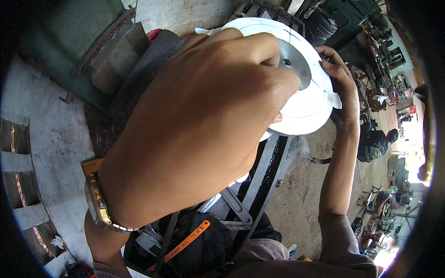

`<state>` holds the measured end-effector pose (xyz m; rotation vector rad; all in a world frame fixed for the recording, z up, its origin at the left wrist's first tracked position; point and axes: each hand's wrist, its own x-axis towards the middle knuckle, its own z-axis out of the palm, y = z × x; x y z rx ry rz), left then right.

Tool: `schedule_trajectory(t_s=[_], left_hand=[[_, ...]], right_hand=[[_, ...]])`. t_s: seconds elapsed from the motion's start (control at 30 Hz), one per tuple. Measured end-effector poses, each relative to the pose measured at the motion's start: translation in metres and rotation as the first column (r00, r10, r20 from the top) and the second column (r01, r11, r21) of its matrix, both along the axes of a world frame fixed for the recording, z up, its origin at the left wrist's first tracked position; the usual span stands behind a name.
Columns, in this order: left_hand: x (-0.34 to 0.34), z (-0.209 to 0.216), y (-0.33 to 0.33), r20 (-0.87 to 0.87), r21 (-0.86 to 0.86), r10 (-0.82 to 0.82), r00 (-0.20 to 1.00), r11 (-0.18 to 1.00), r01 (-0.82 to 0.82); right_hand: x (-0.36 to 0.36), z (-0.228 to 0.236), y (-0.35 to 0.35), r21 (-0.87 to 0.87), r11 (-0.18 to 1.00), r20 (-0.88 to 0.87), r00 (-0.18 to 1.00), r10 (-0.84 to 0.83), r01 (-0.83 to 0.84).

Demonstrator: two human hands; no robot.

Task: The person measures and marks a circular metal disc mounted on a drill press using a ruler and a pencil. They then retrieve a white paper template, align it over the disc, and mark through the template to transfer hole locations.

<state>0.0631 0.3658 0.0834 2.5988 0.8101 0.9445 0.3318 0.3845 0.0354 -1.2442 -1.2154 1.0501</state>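
Note:
A round disc (303, 109) faced in white paper, with thin lines drawn on it, stands before me. Its bare grey metal centre has a small dark hole. My left hand (222, 88), a watch (98, 201) on its wrist, reaches across the disc's left side with its fingers bent inward. The back of that hand hides the fingertips and whatever they pinch. At the far right rim, my right hand (340, 76) has its fingers curled against the disc's edge. A pale tape tab (334, 100) sticks out from the rim beside it.
Metal rails (264, 162) run beneath the disc toward me. An orange flat strip (187, 245) with an end hole lies on dark cloth near a slotted grey metal bar (236, 206). Left stands a metal block (118, 58). Another person (375, 144) is farther off at the right.

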Motion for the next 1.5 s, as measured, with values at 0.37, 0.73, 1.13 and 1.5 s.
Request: schedule_trajectory(t_s=[0.37, 0.73, 1.13, 1.5], left_hand=[[0.013, 0.020, -0.006, -0.077, -0.108, 0.066, 0.995, 0.991, -0.074], [0.009, 0.013, 0.002, -0.209, -0.050, -0.027, 0.977, 0.999, 0.017], [0.026, 0.030, 0.000, -0.422, -0.131, 0.043, 0.905, 0.986, -0.108], [0.046, 0.052, 0.011, -0.522, -0.258, -0.019, 0.853, 0.956, -0.137]], right_hand=[[0.004, -0.002, 0.001, 0.040, 0.999, -0.055, 0.998, 0.023, -0.021], [0.008, -0.009, 0.004, 0.090, 0.996, -0.022, 1.000, 0.022, -0.019], [0.013, -0.012, 0.003, 0.164, 0.976, -0.139, 0.976, 0.165, -0.142], [0.020, -0.021, 0.016, 0.112, 0.952, -0.389, 0.869, 0.307, -0.286]])
